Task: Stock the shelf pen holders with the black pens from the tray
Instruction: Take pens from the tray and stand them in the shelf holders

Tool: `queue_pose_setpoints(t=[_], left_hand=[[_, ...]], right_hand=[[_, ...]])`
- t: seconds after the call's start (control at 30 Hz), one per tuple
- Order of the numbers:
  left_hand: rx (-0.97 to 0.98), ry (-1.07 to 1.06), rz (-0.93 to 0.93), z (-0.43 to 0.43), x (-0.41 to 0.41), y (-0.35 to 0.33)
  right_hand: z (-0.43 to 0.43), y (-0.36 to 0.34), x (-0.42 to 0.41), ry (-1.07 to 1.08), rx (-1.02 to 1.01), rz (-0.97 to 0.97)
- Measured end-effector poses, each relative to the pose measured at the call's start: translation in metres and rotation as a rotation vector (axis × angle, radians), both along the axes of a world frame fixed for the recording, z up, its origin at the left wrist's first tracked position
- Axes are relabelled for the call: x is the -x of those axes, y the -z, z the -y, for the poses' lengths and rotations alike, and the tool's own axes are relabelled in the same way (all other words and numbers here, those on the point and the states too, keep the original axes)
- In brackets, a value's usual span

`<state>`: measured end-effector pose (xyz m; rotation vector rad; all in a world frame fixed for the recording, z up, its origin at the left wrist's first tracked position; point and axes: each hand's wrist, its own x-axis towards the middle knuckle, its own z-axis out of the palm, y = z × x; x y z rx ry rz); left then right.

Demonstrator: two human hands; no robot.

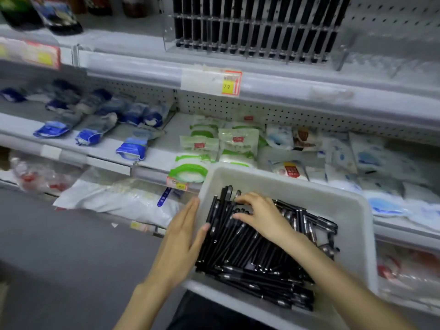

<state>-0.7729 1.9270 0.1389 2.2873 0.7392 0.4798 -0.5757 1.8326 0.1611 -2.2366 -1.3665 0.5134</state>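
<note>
Under right fingers [247,198], black pens [242,253] heaped in white tray [357,210], right hand [264,217] pinching a few between fingertips and thumb, left hand [181,239] flat, fingers straight along tray's left wall, acrylic pen holder [169,34] well above fingers

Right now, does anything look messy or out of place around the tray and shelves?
The black pens lie in a jumbled heap in the tray, several crossing at angles near its right side. On the middle shelf, the blue packets lie tipped and scattered. The pen holder rows look even.
</note>
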Motion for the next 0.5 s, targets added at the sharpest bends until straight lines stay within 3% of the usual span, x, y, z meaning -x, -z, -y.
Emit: queue_pose_setpoints(t=[0.2, 0.5], left_hand=[[0.086, 0.005, -0.002, 0.006, 0.0, 0.005], [0.129, 0.006, 0.021, 0.004, 0.0, 0.006]], right_hand=[[-0.002, 0.015, 0.007, 0.004, 0.058, 0.239], [0.028, 0.027, 0.012, 0.022, 0.078, 0.288]])
